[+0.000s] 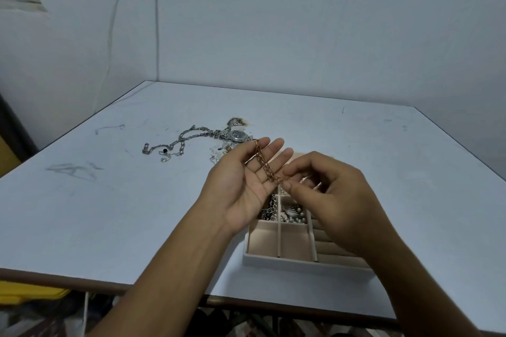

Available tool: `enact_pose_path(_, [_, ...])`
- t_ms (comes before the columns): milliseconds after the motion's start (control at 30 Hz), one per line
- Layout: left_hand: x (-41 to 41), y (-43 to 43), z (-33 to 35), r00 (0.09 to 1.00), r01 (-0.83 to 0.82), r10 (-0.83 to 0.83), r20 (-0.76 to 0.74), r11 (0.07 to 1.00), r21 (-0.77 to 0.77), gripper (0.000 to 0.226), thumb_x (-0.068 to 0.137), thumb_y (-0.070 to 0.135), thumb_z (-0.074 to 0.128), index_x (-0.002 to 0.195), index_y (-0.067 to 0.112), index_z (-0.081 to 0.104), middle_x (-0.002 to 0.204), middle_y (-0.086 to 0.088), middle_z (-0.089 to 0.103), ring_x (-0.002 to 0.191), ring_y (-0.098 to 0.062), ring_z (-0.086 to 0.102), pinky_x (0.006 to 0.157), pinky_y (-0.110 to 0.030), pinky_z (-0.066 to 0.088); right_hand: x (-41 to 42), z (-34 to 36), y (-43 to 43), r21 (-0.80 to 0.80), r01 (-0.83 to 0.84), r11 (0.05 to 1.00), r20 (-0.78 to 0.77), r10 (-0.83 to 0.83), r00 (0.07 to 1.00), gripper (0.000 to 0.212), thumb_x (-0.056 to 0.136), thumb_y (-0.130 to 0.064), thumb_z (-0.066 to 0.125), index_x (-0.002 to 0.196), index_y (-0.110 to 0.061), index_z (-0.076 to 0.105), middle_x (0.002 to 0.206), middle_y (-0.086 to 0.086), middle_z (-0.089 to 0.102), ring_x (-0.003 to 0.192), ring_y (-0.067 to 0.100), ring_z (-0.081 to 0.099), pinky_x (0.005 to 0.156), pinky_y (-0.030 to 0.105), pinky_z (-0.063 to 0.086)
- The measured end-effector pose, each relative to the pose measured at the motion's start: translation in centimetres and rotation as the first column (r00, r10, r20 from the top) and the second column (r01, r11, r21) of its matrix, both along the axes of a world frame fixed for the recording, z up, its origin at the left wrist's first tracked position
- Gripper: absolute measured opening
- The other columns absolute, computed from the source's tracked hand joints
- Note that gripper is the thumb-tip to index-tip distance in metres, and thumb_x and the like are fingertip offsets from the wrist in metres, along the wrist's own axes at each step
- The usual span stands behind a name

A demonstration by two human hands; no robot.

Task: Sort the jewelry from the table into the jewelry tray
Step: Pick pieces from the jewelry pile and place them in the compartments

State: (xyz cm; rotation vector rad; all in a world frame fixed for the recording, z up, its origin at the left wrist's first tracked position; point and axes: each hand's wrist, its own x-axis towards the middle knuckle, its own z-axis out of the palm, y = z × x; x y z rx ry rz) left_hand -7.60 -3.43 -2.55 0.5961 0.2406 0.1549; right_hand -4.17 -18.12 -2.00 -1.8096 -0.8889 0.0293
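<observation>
Head view: the jewelry tray (287, 261) sits at the near edge of the table (109, 213). Its front compartments are bare. The middle compartments hold silver links (269, 209) and pearl beads (294, 217).

Both hands are above the tray. The left hand (241, 186) is palm up with straight fingers, and the gold chain (264, 164) lies draped across them, unclamped. The right hand (336, 200) pinches the chain's lower end.

Risks:
- The chain is secured at one end only. If the left hand tilts, the chain will probably slide off and land on the table or in an occupied compartment.
- If the chain is lowered over the pearls or links, it may tangle with them.
- The hands hide the tray's far compartments, so placement there would be unsighted.

Beyond the hands, a watch (237, 135) and a silver chain (180, 142) lie unsorted on the table.
</observation>
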Motion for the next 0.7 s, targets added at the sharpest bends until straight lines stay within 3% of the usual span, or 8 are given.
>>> enact_pose_path(100, [0.0,0.1,-0.2,1.0,0.004,-0.003,-0.012,1.0,0.02,0.015,0.095,0.014,0.047,0.095,0.008,0.06,0.091,-0.012,0.073,0.082,-0.027,0.072,0.079,-0.042,0.057,0.0,-0.4,0.0,-0.06,0.013,0.998,0.027,-0.011,1.0,0.015,0.079,-0.006,0.073,0.081,-0.018,0.065,0.074,-0.008,0.063,0.059,0.012,0.053,0.054,0.019,0.045])
enact_pose_path(267, [-0.4,0.0,-0.3,1.0,-0.009,0.01,-0.005,0.987,0.161,0.019,0.096,0.012,0.045,0.103,0.004,0.061,0.093,-0.012,0.073,0.076,-0.023,0.071,0.087,-0.041,0.052,0.5,0.3,0.6,-0.139,0.0,0.99,0.113,0.016,0.994,0.01,0.079,-0.007,0.075,0.079,-0.016,0.07,0.071,-0.01,0.066,0.063,0.013,0.057,0.057,0.014,0.045])
enact_pose_path(367, [-0.5,0.0,-0.6,1.0,-0.029,0.03,-0.004,0.973,0.23,0.026,0.097,0.009,0.044,0.112,-0.003,0.06,0.081,-0.011,0.07,0.065,-0.017,0.066,0.071,-0.029,0.055,0.9,0.9,1.6,-0.19,-0.017,0.982,0.155,0.048,0.987,0.014,0.081,-0.008,0.072,0.081,-0.021,0.071,0.074,-0.014,0.068,0.067,0.006,0.061,0.061,0.016,0.048])
enact_pose_path(433, [-0.6,0.1,-0.8,1.0,-0.023,0.028,-0.014,0.96,0.279,0.027,0.098,0.009,0.041,0.108,-0.003,0.063,0.081,-0.012,0.067,0.066,-0.016,0.065,0.067,-0.026,0.052,1.0,1.2,2.2,-0.226,0.003,0.974,0.192,0.042,0.98,0.015,0.081,-0.009,0.071,0.082,-0.024,0.07,0.072,-0.013,0.067,0.065,0.004,0.06,0.059,0.014,0.045])
enact_pose_path(600, [-1.0,0.1,-0.8,0.999,-0.031,0.035,-0.01,0.96,0.279,0.035,0.096,0.007,0.041,0.079,0.005,0.072,0.079,-0.012,0.071,0.082,-0.021,0.066,0.097,-0.038,0.043,1.3,1.2,3.1,-0.273,0.037,0.961,0.225,0.026,0.974,0.014,0.081,-0.01,0.068,0.085,-0.024,0.068,0.071,-0.012,0.064,0.062,0.002,0.056,0.059,0.019,0.045])
enact_pose_path(700, [-1.0,0.3,-0.9,1.0,-0.021,0.025,-0.013,0.968,0.25,0.027,0.093,0.008,0.043,0.082,0.005,0.068,0.078,-0.011,0.07,0.078,-0.019,0.066,0.088,-0.031,0.046,1.5,1.0,3.2,-0.287,0.042,0.957,0.224,0.024,0.974,0.015,0.081,-0.01,0.068,0.085,-0.025,0.068,0.073,-0.011,0.066,0.063,0.005,0.057,0.061,0.027,0.05])
